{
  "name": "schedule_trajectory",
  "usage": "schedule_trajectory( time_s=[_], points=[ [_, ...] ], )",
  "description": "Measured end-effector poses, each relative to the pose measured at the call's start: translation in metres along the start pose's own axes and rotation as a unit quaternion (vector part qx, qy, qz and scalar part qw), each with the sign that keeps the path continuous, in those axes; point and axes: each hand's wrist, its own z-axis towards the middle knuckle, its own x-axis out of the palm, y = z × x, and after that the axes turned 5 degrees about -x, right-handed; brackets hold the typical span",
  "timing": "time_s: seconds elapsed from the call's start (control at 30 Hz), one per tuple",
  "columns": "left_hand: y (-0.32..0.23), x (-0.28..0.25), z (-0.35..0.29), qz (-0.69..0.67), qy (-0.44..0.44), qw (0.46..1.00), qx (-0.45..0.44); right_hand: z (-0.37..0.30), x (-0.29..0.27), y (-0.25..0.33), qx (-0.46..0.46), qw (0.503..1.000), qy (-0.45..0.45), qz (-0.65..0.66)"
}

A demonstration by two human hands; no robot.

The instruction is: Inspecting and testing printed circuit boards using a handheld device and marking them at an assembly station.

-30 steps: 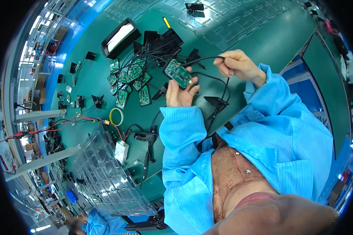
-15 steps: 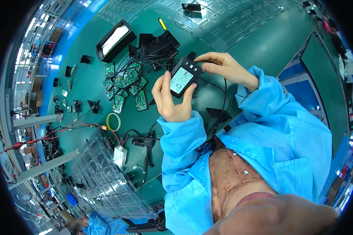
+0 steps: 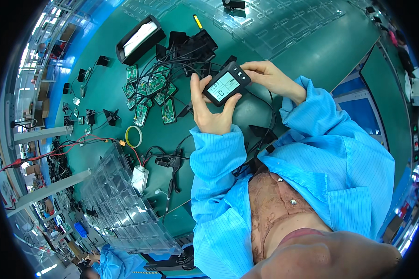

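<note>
- Display unit (image 3: 225, 85) sits between the hands above the surface (image 3: 312, 65), tilted, its lit screen facing up; clock positions are read from it, twelve toward the view's top.
- Left hand (image 3: 212, 114), at seven o'clock, grasps the casing between thumb and fingers.
- Right hand (image 3: 269, 80), at three, has its fingertips at the button end; whether they pinch casing or cable, I cannot tell.
- Done, as far as shows: the screen is powered and displays digits. Its back faces away, so whether that is closed cannot be judged.
- Black lever (image 3: 172, 161) at seven and silver box (image 3: 139, 178) between seven and eight rest apart from both hands.
- Green circuit boards (image 3: 154, 85) at nine lie heaped, faces exposed, so they look unfinished; how much remains is unclear.
- Black open-topped box (image 3: 147, 50) at ten and clear plastic tray (image 3: 274, 29) at one lie farthest.
</note>
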Motion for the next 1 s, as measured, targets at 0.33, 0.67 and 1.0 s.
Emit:
schedule_trajectory(
  time_s=[0.33,0.67,1.0],
  points=[
    [0.003,0.005,-0.007,0.034,0.024,0.999,0.029,0.003,0.000,-0.025,0.055,0.995,-0.040,0.072],
    [0.013,0.009,-0.012,0.068,0.050,0.996,0.031,0.009,0.002,-0.037,0.117,0.976,-0.069,0.171],
    [0.023,0.016,-0.018,-0.403,0.118,0.860,-0.291,0.039,0.020,-0.047,0.014,0.995,0.099,0.012]
  ],
)
